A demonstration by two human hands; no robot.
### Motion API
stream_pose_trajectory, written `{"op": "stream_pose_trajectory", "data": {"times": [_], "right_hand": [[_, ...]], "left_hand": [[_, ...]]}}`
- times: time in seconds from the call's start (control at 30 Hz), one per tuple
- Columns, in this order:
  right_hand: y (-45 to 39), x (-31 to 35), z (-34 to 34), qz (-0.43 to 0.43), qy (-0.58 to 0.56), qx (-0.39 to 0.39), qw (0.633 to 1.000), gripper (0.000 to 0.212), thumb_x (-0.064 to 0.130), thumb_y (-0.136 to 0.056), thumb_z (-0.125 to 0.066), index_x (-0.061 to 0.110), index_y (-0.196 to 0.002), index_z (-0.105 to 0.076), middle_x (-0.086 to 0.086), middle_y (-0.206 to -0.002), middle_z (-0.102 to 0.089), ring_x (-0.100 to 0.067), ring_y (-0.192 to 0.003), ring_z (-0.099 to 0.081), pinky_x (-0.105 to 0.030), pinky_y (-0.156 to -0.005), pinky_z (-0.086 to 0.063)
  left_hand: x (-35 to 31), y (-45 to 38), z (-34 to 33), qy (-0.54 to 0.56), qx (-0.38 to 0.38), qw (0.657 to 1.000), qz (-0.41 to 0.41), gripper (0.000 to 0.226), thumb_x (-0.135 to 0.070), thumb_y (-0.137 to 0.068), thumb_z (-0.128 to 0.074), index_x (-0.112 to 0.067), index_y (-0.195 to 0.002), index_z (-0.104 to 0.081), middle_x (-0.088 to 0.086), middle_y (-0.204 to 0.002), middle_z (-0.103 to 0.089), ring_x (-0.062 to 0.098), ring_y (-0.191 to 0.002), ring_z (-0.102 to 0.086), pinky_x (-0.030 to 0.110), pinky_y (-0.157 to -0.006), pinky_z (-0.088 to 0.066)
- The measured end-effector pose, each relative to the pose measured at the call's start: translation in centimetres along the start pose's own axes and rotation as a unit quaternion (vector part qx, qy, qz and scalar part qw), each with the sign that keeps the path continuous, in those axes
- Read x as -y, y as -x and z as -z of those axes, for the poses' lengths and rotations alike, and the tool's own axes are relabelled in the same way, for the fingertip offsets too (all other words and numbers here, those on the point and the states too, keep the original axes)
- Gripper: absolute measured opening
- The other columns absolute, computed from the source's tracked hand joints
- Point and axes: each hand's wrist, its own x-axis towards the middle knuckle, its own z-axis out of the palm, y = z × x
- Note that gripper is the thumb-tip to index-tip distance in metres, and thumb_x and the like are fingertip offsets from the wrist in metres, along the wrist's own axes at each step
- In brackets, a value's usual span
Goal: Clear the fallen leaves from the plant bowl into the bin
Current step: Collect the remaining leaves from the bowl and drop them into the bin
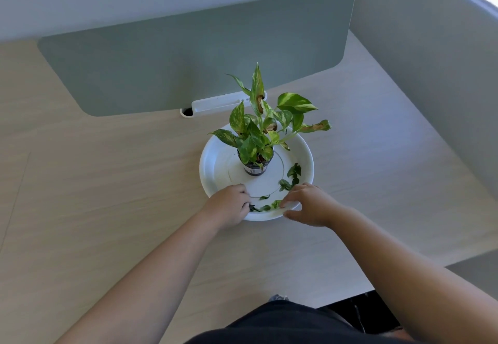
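1. A white plant bowl [215, 166] stood on a light wooden desk [107, 195], just in front of a grey-green divider panel [188, 60].
2. A small potted plant [258, 133] stood upright in the middle of the bowl.
3. Fallen leaves [292, 175] lay inside the bowl, on its right and near side.
4. The left hand [229, 206] was at the near-left rim of the bowl, fingers curled closed around some dark leaf pieces [253, 208].
5. The right hand [310, 205] rested on the near-right rim of the bowl, with the rim between the fingers above and the thumb below.
6. No bin was in view.
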Motion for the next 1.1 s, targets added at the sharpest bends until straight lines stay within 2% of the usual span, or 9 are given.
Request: {"op": "stream_pose_trajectory", "data": {"times": [0.1, 0.2, 0.3, 0.4, 0.53, 0.73, 0.9, 1.0, 1.1], "right_hand": [[-1.0, 0.6, 0.4, -0.026, -0.052, -0.012, 0.998, 0.036, 0.033, -0.09, -0.056, 0.03, -0.125, -0.061, 0.003, -0.135, -0.049, -0.019, -0.122, -0.05, -0.037, -0.108, -0.039], [-2.6, 1.6, 0.0, -0.059, -0.002, -0.006, 0.998, 0.047, 0.032, -0.093, -0.049, 0.026, -0.139, -0.046, -0.001, -0.147, -0.035, -0.024, -0.131, -0.042, -0.04, -0.108, -0.039], [-3.4, 2.7, -1.0, -0.071, 0.035, 0.027, 0.996, 0.049, 0.033, -0.093, -0.046, 0.025, -0.141, -0.044, -0.003, -0.146, -0.031, -0.027, -0.132, -0.037, -0.041, -0.106, -0.039], [-3.3, 3.7, -1.7, -0.039, 0.067, 0.045, 0.996, 0.043, 0.026, -0.096, -0.04, 0.025, -0.137, -0.05, -0.005, -0.14, -0.036, -0.03, -0.125, -0.04, -0.039, -0.104, -0.039], [-3.1, 3.5, -1.5, -0.019, 0.061, 0.032, 0.997, 0.041, 0.016, -0.093, -0.039, 0.028, -0.125, -0.061, -0.002, -0.13, -0.045, -0.024, -0.117, -0.046, -0.039, -0.098, -0.045], [-3.5, 4.0, -1.3, 0.004, 0.122, 0.022, 0.992, 0.051, 0.012, -0.091, -0.04, 0.044, -0.129, -0.052, -0.002, -0.123, -0.04, -0.025, -0.113, -0.039, -0.034, -0.097, -0.036], [-3.4, 3.3, -1.3, -0.009, 0.083, -0.012, 0.996, 0.038, 0.01, -0.09, -0.045, 0.034, -0.108, -0.068, -0.002, -0.121, -0.042, -0.026, -0.11, -0.041, -0.034, -0.094, -0.039], [-3.5, 3.0, -1.3, -0.044, 0.026, -0.07, 0.996, 0.03, 0.019, -0.093, -0.047, 0.025, -0.115, -0.065, -0.007, -0.121, -0.045, -0.029, -0.109, -0.048, -0.037, -0.089, -0.046], [-3.9, 3.7, -1.2, -0.099, 0.041, -0.029, 0.994, 0.041, 0.044, -0.089, -0.053, 0.021, -0.122, -0.056, -0.008, -0.12, -0.045, -0.029, -0.111, -0.048, -0.039, -0.085, -0.049]], "left_hand": [[0.3, 0.7, 0.0, 0.022, -0.032, 0.999, 0.011, 0.034, -0.019, -0.092, -0.045, -0.015, -0.112, -0.072, 0.003, -0.11, -0.063, 0.022, -0.102, -0.059, 0.035, -0.082, -0.05], [0.1, 0.8, 0.3, 0.011, -0.052, 0.997, 0.061, 0.035, -0.027, -0.093, -0.046, -0.019, -0.121, -0.066, 0.002, -0.118, -0.059, 0.022, -0.109, -0.052, 0.031, -0.086, -0.046], [-0.4, 0.5, 0.5, -0.043, -0.035, 0.993, 0.104, 0.044, -0.042, -0.091, -0.049, -0.026, -0.13, -0.056, 0.004, -0.124, -0.054, 0.027, -0.115, -0.048, 0.035, -0.09, -0.041], [-0.7, 0.2, 0.8, -0.09, -0.017, 0.991, 0.099, 0.043, -0.049, -0.089, -0.048, -0.035, -0.128, -0.057, 0.002, -0.122, -0.055, 0.028, -0.115, -0.048, 0.039, -0.091, -0.039], [-0.8, 0.2, 1.0, -0.085, -0.007, 0.992, 0.093, 0.03, -0.047, -0.09, -0.047, -0.037, -0.11, -0.067, 0.0, -0.11, -0.057, 0.026, -0.108, -0.052, 0.038, -0.086, -0.034], [-0.9, -0.2, 0.9, -0.045, -0.016, 0.994, 0.1, 0.033, -0.043, -0.089, -0.051, -0.029, -0.116, -0.065, 0.004, -0.113, -0.057, 0.028, -0.106, -0.055, 0.036, -0.084, -0.04], [-0.9, 0.1, 1.1, -0.01, 0.007, 0.995, 0.103, 0.027, -0.036, -0.09, -0.051, -0.022, -0.108, -0.068, 0.004, -0.107, -0.056, 0.026, -0.1, -0.056, 0.034, -0.077, -0.045], [-0.8, 0.1, 1.4, -0.022, -0.03, 0.991, 0.125, 0.033, -0.042, -0.089, -0.052, -0.021, -0.111, -0.064, 0.005, -0.111, -0.054, 0.027, -0.104, -0.053, 0.033, -0.076, -0.041], [-1.6, -0.3, 1.6, -0.113, -0.026, 0.975, 0.192, 0.061, -0.069, -0.078, -0.05, -0.02, -0.113, -0.059, 0.006, -0.112, -0.056, 0.029, -0.108, -0.051, 0.039, -0.088, -0.036]]}}
